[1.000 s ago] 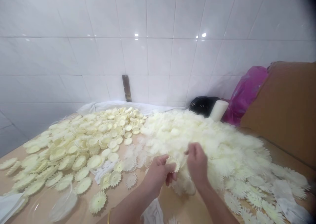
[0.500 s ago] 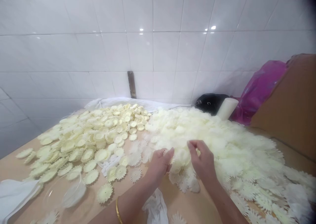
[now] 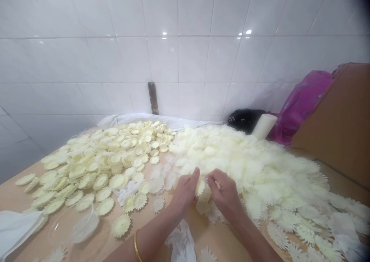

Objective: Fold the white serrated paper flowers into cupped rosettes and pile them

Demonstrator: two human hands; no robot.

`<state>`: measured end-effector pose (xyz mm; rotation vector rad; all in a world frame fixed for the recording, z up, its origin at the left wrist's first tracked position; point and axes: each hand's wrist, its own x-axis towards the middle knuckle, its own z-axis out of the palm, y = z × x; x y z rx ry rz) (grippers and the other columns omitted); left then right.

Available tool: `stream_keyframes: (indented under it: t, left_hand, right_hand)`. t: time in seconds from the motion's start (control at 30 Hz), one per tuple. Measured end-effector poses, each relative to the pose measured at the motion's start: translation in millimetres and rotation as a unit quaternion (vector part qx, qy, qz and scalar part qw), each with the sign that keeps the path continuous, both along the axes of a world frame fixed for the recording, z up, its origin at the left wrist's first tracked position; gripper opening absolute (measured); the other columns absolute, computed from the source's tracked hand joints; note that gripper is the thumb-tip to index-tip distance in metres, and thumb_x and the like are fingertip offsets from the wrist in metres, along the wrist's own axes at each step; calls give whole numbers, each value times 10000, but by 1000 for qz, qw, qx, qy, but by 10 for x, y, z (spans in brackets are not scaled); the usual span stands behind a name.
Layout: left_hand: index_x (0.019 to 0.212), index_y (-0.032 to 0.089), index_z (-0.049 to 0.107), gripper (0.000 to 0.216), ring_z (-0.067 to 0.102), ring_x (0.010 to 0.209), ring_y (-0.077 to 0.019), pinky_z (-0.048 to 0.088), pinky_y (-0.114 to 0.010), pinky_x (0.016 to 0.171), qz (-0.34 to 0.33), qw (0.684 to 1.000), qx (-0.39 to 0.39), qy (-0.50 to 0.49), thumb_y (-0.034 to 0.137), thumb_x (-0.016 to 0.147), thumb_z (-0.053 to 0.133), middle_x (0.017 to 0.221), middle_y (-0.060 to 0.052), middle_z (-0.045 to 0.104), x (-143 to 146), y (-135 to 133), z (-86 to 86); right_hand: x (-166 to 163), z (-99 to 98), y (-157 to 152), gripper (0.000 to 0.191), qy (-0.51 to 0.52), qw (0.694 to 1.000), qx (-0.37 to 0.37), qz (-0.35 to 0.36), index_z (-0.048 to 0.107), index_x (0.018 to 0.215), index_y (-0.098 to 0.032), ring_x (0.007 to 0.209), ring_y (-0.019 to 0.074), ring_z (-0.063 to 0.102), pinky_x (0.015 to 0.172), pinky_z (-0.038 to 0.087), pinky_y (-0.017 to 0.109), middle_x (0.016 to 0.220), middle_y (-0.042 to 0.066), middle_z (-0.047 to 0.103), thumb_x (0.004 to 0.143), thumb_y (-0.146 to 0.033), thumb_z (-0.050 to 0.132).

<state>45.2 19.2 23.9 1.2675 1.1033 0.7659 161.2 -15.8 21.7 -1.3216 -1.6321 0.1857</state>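
Just in front of the piles, my left hand grips a small pale yellow flower-shaped disc with a notched edge, thumb up along its near side. My right hand is closed in a pinch at the right edge of that disc; what lies between those fingertips is too small to make out. Behind and to the right of my hands spreads a heap of thin, pale toothed petal pieces. Stacked pale yellow toothed discs form another pile on the left.
A white cloth lies near my forearms, with a clear round plastic container to the left. At the back right stand a white roll, a black item, a magenta bag and a cardboard box. A tiled wall closes off the back.
My right hand has moved left and down to meet my left hand. The pale yellow disc now shows between them. The view has shifted slightly.
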Motion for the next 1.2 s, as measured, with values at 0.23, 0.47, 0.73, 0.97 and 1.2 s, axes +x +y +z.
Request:
stream_keyframes:
  t: [0.23, 0.47, 0.73, 0.97, 1.2]
  left_hand:
    - [493, 189, 274, 540, 305, 347, -54, 202, -199, 380, 15, 999, -9, -44, 683, 624, 450, 385, 71, 266, 14, -31, 25]
    - [599, 178, 403, 547, 315, 337, -54, 205, -209, 390, -37, 994, -61, -79, 722, 637, 363, 435, 30, 460, -38, 38, -20]
    - [728, 181, 418, 403, 340, 368, -49, 218, -186, 393, -75, 982, -99, -140, 528, 622, 594, 457, 46, 477, -24, 32, 32]
    - [603, 176, 374, 356, 188, 374, -23, 87, -196, 390, -48, 986, -55, -153, 420, 631, 632, 440, 91, 279, 2, -13, -28]
    - [590, 168, 405, 396, 212, 442, -46, 187, -192, 433, -6, 994, -48, -96, 519, 642, 580, 484, 76, 230, 16, -64, 67]
  right_hand:
    - [260, -72, 126, 282, -18, 970, 37, -241, 391, 580, -200, 514, 143, 414, 514, 311, 266, 545, 2, 451, 847, -277, 343]
    - [415, -116, 165, 216, -29, 968, 45, -244, 545, 919, -160, 688, 188, 524, 639, 389, 321, 779, 63, 567, 801, -308, 442]
    - [314, -19, 75, 209, 118, 980, 0, -162, 582, 754, -176, 708, 175, 548, 655, 419, 284, 739, 42, 611, 804, -337, 459]
    - [186, 77, -5, 212, 159, 983, -43, -75, 563, 715, -178, 686, 159, 538, 642, 415, 259, 684, 11, 584, 809, -337, 459]
    - [114, 164, -62, 188, 119, 990, -50, 60, 578, 764, -183, 727, 166, 537, 688, 421, 281, 739, 27, 581, 801, -341, 482]
